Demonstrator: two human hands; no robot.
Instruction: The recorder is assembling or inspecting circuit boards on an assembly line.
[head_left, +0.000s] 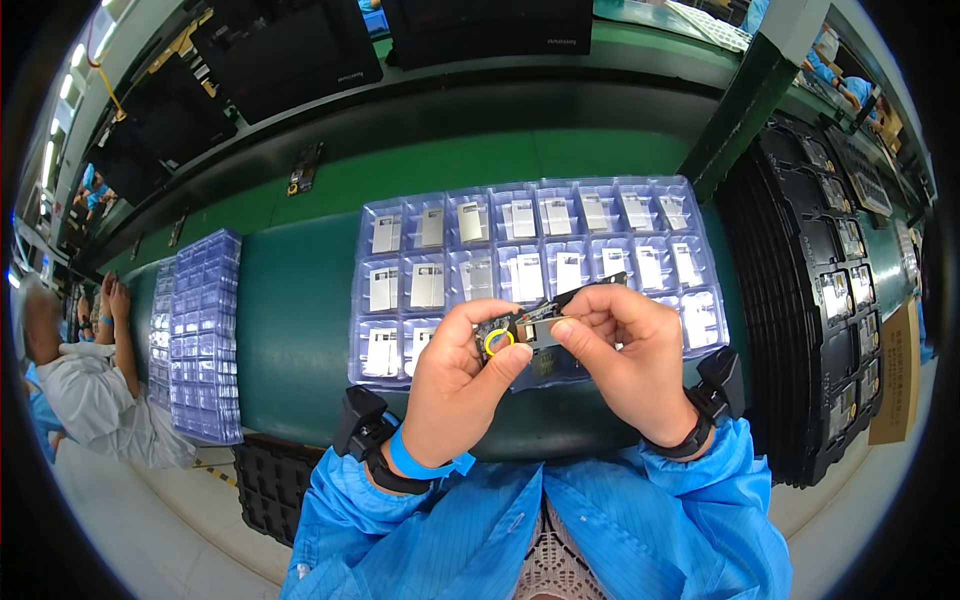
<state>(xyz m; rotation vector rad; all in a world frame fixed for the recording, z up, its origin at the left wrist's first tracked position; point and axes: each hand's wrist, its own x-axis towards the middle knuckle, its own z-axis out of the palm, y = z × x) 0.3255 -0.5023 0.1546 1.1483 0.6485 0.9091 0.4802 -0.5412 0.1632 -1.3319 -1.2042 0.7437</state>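
Observation:
Between my two hands is a small dark circuit board assembly [496, 330] with a yellow ring on its left end. My left hand [462, 365] is closed on that end, thumb below the ring. My right hand [625, 350] pinches a small silvery metal plate [543, 332] against the board's right part; a dark strip [592, 288] sticks out above its fingers. I cannot tell whether plate and board are joined. Under my hands lies a clear plastic tray [455, 205] divided into compartments, with flat silvery metal pieces [428, 284] in them.
Stacked clear trays [207, 335] stand on the green bench at the left. At the right rises a tall stack of black trays [800, 300] holding parts, beside a cardboard box [898, 370]. Another board [305, 168] lies at the back. A co-worker [100, 390] sits at far left.

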